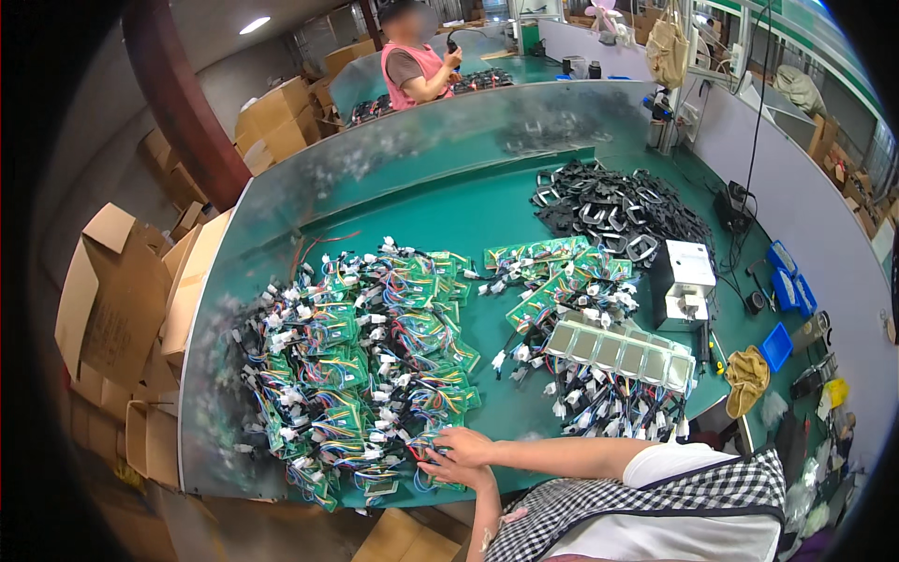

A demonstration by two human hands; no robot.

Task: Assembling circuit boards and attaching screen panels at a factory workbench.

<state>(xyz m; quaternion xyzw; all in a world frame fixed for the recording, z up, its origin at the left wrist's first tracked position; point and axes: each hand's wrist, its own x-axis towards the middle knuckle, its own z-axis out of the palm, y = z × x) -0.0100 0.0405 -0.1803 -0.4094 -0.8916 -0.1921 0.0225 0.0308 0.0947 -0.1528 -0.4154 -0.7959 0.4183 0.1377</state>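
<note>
Close together at the near edge of a large spread of wired circuit boards (342,372), my two hands meet over one green board. My right hand (465,447) reaches in from the right, its fingers bent down and closed on the board's coloured wires. Just below it, my left hand (457,471) has its fingers curled at the same wired board; the fingertips are partly hidden among wires. The boards lie in rough columns, with white connectors and red, blue, yellow and black leads tangled over them.
Right of my hands is a row of joined display boards (618,354) on more wired boards. Beyond lie a white box-shaped device (684,281) and a heap of black plastic frames (618,211). Blue bins (791,281) stand right. Cardboard boxes (122,309) are left. A person (417,70) works behind the partition.
</note>
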